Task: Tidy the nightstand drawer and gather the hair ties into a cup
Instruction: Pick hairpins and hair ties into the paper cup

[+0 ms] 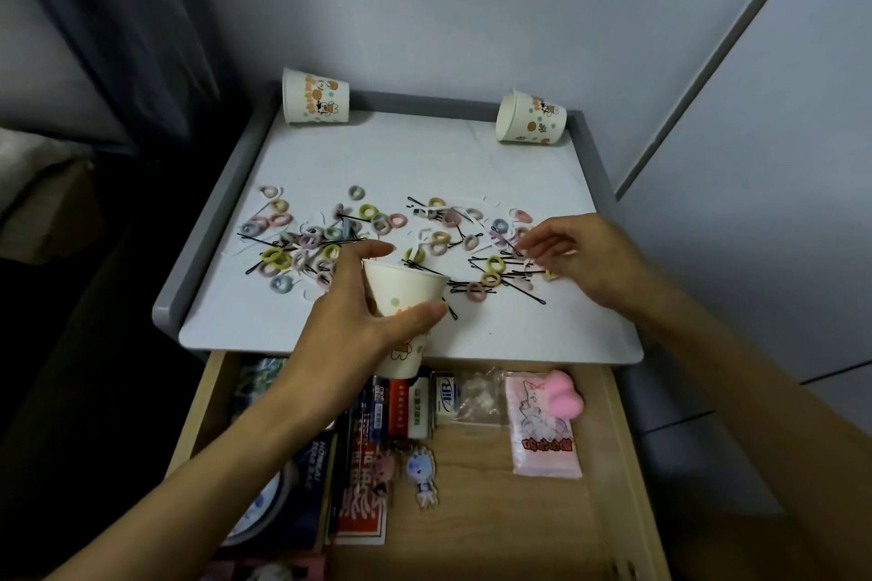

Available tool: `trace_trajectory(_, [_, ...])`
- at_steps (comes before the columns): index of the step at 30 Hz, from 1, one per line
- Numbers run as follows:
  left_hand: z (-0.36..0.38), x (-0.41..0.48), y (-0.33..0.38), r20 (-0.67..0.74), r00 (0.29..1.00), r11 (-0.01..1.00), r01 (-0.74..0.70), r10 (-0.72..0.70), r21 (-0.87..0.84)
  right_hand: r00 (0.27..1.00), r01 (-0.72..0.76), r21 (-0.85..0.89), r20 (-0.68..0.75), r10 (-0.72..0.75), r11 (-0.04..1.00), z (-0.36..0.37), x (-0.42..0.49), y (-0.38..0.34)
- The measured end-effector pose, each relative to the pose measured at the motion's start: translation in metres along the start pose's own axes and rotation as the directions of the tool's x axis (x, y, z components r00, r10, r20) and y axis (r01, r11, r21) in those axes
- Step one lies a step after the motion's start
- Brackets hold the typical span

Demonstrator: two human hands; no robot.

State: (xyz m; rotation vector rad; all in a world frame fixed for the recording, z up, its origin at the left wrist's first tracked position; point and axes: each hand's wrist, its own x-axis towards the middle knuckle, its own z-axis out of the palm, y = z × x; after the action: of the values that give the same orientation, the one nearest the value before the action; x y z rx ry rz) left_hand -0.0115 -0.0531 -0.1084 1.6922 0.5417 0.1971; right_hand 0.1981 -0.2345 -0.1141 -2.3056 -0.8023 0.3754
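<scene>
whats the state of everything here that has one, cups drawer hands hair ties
held cup, mouth up, tilted, gripped by left hand
back left cup, lying on its side
back right cup, lying on its side
drawer, pulled open
hair ties, scattered loose on nightstand top among bobby pins
right hand, over the ties, grip unclear

Left hand (363,311) fingers curled, gripping; right hand (580,259) extended forward, fingertips close together.

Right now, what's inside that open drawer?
Visible: small boxes, a pink packet, a pink soft toy, a clear bag and a character keychain. The nightstand top hides the drawer's back, and the left forearm covers part of its left side.
</scene>
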Motion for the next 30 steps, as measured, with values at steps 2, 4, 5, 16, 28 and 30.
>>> trace_trajectory(2, [0.001, 0.001, -0.001, -0.001, 1.000, 1.000, -0.001, 0.001, 0.006, 0.999, -0.001, -0.012, -0.040, 0.000, 1.000, -0.004, 0.000, -0.001])
trace_trajectory(4, [0.003, 0.001, -0.001, -0.001, 1.000, 1.000, -0.002, 0.002, -0.001, 0.999, -0.025, 0.012, -0.020, 0.026, 1.000, -0.006, 0.000, 0.000])
trace_trajectory(5, [0.004, 0.002, 0.000, 0.000, 1.000, 1.000, -0.003, 0.003, -0.003, 0.999, -0.044, 0.011, -0.001, 0.044, 0.999, -0.005, 0.000, 0.000])
trace_trajectory(16, [0.006, 0.003, -0.003, -0.009, 1.000, 1.000, -0.013, 0.013, 0.009, 0.998, 0.050, -0.411, -0.014, -0.061, 0.910, 0.011, -0.005, 0.010])
trace_trajectory(28, [0.004, 0.003, -0.003, -0.003, 1.000, 1.000, -0.008, 0.008, 0.020, 0.933, 0.064, -0.036, -0.351, -0.073, 0.997, 0.004, -0.001, 0.001])
trace_trajectory(30, [0.005, 0.002, -0.003, 0.000, 1.000, 1.000, -0.009, 0.009, 0.020, 0.926, 0.065, 0.054, -0.375, -0.040, 0.996, 0.003, -0.001, 0.000])
